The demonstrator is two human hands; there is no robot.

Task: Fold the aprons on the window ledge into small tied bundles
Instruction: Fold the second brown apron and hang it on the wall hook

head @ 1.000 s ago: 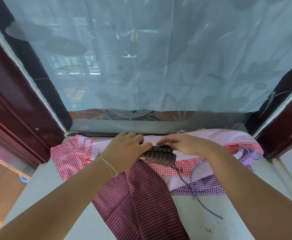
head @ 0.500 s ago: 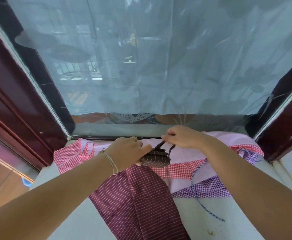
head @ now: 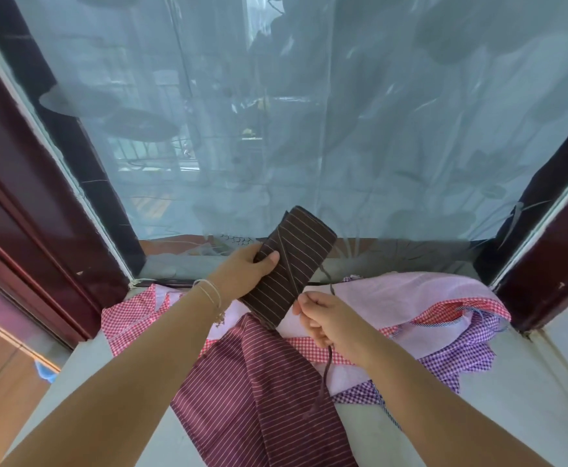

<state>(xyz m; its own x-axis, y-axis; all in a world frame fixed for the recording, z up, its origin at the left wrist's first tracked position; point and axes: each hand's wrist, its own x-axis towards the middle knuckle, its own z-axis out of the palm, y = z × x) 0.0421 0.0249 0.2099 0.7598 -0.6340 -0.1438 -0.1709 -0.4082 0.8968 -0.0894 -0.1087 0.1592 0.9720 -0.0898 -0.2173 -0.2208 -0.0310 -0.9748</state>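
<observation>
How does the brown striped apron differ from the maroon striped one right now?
The brown apron is folded into a compact bundle; the maroon apron lies spread out flat. The brown one is lifted off the ledge, gripped by the left hand while the right hand pulls its tie; the maroon one rests on the ledge, untouched. Both have thin pale stripes.

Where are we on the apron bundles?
Done: the brown apron is folded small. In hand: the left hand holds it up while the right hand pulls its tie string; no knot visible. Left: the maroon striped apron and checked aprons lie loose on the ledge.
</observation>
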